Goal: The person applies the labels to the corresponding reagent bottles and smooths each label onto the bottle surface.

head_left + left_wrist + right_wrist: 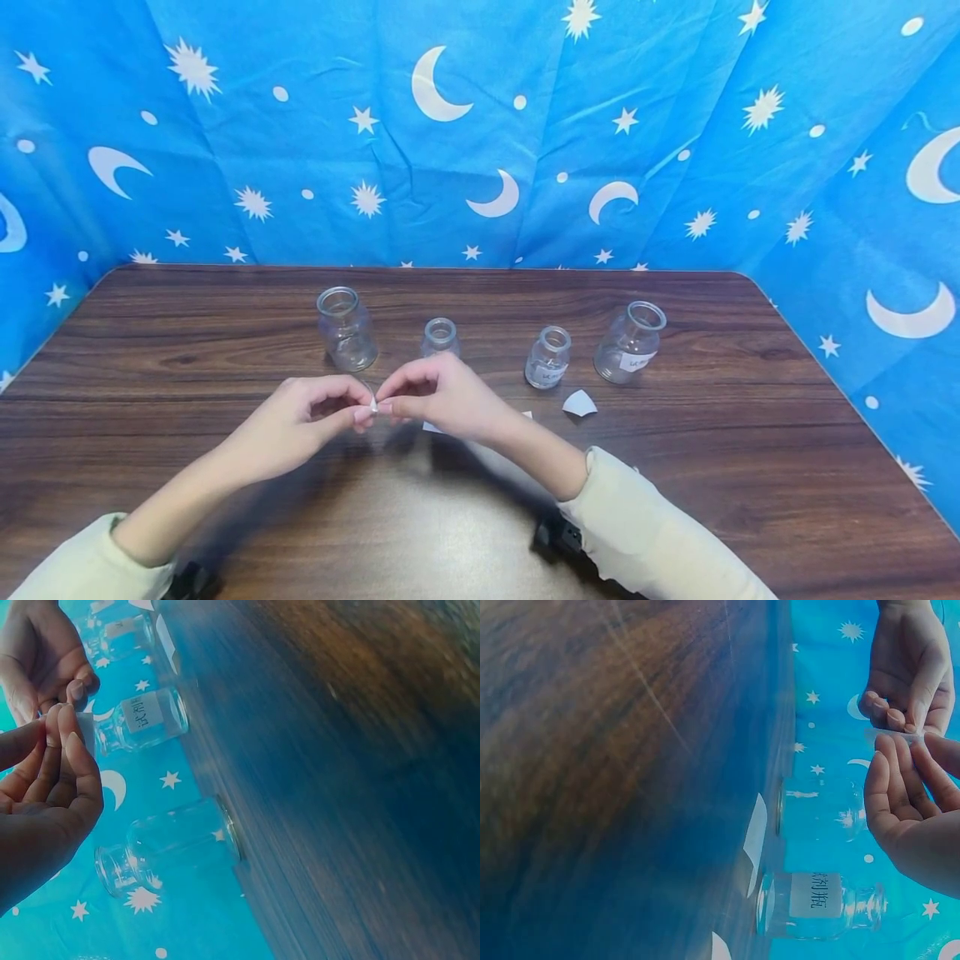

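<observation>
Both hands meet in front of the jars and pinch a small white piece of paper (372, 405), which looks like a label. My left hand (288, 425) holds it from the left between thumb and fingers. From the other side, the thumb and fingertips of my right hand (450, 402) grip it. In the right wrist view the paper (891, 736) appears as a thin strip between the fingertips; the fingers hide most of it. Just behind the hands stand a large glass jar (347, 333) without a visible label and a small glass jar (150, 720) with a white written label.
To the right stand a small labelled jar (547, 360) and a large labelled jar (632, 343). A white paper scrap (580, 404) lies before them on the wooden table (750, 467). Another white sheet (432, 427) is partly hidden beneath the right arm. A blue curtain (480, 150) hangs behind.
</observation>
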A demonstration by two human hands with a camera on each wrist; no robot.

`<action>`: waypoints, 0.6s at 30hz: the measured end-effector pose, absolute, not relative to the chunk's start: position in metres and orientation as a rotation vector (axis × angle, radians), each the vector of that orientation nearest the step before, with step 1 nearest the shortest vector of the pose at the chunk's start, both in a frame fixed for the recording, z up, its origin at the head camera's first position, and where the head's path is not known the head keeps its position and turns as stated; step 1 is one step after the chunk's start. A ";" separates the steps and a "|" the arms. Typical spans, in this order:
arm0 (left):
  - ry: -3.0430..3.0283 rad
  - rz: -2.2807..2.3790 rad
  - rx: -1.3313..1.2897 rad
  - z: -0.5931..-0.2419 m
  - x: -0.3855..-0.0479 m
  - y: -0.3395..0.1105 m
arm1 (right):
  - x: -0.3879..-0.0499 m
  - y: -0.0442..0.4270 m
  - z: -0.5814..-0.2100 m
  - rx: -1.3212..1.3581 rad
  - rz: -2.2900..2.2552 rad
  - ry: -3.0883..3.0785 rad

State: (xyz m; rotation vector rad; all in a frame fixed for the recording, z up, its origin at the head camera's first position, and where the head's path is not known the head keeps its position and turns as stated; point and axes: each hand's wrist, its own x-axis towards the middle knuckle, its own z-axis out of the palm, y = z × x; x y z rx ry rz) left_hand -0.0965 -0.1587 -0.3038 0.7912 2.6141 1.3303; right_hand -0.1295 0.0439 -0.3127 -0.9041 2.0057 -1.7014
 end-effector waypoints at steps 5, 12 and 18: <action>2.604 1.334 0.790 -0.304 -0.097 -0.158 | -0.130 0.044 -0.313 -0.902 -1.712 2.008; 2.620 1.311 0.761 -0.303 -0.096 -0.160 | -0.130 0.046 -0.314 -0.880 -1.696 2.054; 2.637 1.286 0.715 -0.306 -0.098 -0.170 | -0.133 0.054 -0.314 -0.816 -1.695 2.148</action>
